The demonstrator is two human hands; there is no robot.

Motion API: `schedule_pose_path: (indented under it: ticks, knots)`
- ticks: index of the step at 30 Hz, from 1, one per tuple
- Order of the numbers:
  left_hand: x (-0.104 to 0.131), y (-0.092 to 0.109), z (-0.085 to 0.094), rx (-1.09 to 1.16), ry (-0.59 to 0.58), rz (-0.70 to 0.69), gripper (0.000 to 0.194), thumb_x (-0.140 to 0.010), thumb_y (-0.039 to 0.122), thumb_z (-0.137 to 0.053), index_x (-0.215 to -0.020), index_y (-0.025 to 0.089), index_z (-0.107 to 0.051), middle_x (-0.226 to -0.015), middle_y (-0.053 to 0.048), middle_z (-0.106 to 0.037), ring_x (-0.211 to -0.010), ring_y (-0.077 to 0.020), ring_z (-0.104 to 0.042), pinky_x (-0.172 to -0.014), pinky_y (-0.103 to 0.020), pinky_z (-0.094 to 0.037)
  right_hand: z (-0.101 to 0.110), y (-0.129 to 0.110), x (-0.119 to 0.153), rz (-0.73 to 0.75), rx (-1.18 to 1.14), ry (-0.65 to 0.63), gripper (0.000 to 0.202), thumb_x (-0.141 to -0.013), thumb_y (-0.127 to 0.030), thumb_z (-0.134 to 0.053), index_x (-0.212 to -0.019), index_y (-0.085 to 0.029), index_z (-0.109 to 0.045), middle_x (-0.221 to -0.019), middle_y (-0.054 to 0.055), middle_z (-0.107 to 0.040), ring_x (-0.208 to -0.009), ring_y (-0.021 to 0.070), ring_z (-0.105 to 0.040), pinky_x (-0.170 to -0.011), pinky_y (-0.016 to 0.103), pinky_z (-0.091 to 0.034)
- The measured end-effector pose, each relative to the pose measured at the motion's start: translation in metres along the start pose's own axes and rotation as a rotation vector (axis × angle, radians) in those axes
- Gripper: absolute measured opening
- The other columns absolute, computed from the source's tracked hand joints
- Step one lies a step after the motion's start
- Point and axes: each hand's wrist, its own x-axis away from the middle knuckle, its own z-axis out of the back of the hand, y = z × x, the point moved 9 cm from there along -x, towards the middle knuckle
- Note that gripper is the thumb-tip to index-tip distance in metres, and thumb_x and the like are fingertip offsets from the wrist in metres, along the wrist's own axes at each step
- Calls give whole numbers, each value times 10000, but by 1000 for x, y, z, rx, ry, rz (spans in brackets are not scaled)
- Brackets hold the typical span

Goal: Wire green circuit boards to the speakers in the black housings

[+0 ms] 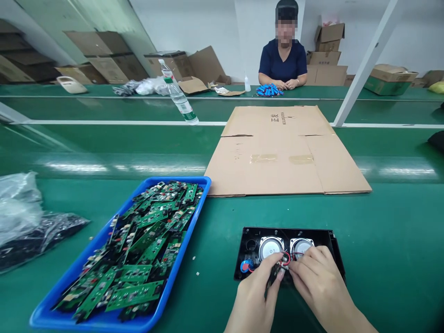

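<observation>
A black speaker housing lies on the green bench in front of me, its inner side up. Two round silver speakers sit in it, and a blue cylindrical part with a red piece is at its left end. Over its front edge, my left hand grips a small circuit board on edge between thumb and fingers. My right hand pinches the thin red and black wires at the board's top end. The fingertips partly hide the wire ends, so I cannot tell whether they are plugged in.
Left of the housing stands a blue tray heaped with green circuit boards. A flattened cardboard sheet lies beyond. Plastic bags are at far left. Across the bench, a person sits behind blue cylinders; a bottle stands nearby.
</observation>
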Motion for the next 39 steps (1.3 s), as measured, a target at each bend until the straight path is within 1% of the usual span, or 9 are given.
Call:
schedule_pose_path:
  ticks: [6,11,15,20,24,26,29,33,39]
  knots:
    - [6,5,-6,-113,7,-98,278,-946,261,-355,-1120,199,-563,-954,-72,-749,-829,-169,-717,-733,-203,-570,0,-7,1,60,125,30,243,-855,-27,-438,-670,-133,-554,-585,6,-488,-596,139,-356,-588,292,-215]
    - [7,7,-7,-134,2,-121,272,-939,223,-359,-1138,201,-544,-969,-74,-748,-846,-175,-716,-735,-200,-566,-4,-10,1,86,174,-8,265,-850,-12,-429,-638,-129,-538,-587,18,-470,-605,147,-344,-587,301,-217]
    - [7,8,-8,-137,8,-133,276,-940,205,-343,-1145,202,-527,-968,-74,-744,-861,-171,-711,-752,-203,-558,-5,-12,3,115,192,6,300,-864,-7,-394,-618,-124,-518,-579,20,-445,-604,143,-334,-590,303,-236]
    - [9,3,-7,-105,3,-37,299,-946,224,-293,-1134,200,-524,-961,-80,-744,-832,-180,-716,-707,-226,-570,-1,-6,4,49,73,33,186,-884,-30,-441,-759,-110,-552,-635,21,-518,-644,135,-364,-642,305,-301]
    - [7,4,-3,-53,-22,-5,270,-925,200,-343,-1112,226,-537,-981,-57,-740,-823,-174,-711,-738,-239,-567,2,1,1,-37,-20,39,152,-907,-80,-453,-787,-147,-517,-647,-4,-535,-623,124,-390,-642,296,-338]
    - [5,7,-1,-19,-43,-30,268,-905,159,-370,-1099,238,-538,-974,-47,-734,-820,-159,-704,-740,-221,-560,2,4,-1,-56,-43,27,90,-937,-145,-427,-934,-143,-517,-657,-5,-554,-637,130,-439,-643,290,-384]
    - [2,12,1,-2,-46,-74,283,-884,116,-371,-1069,234,-550,-940,-52,-726,-812,-160,-697,-725,-220,-557,1,3,-4,-22,-36,-19,209,-958,-172,-377,-1139,-124,-468,-691,5,-589,-656,136,-489,-655,290,-431]
    - [3,17,2,-26,-1,-124,298,-873,101,-361,-1056,237,-552,-928,-48,-721,-810,-163,-689,-727,-233,-558,0,3,-5,-4,-37,-53,159,-930,-126,-416,-1022,-158,-542,-680,-4,-571,-616,123,-468,-642,290,-417]
    - [6,17,-1,-41,26,-135,331,-846,61,-351,-1059,221,-547,-909,-68,-695,-810,-168,-677,-741,-255,-560,0,0,-4,15,-34,-7,178,-916,-76,-402,-1007,-143,-538,-667,-6,-557,-603,121,-429,-640,298,-381]
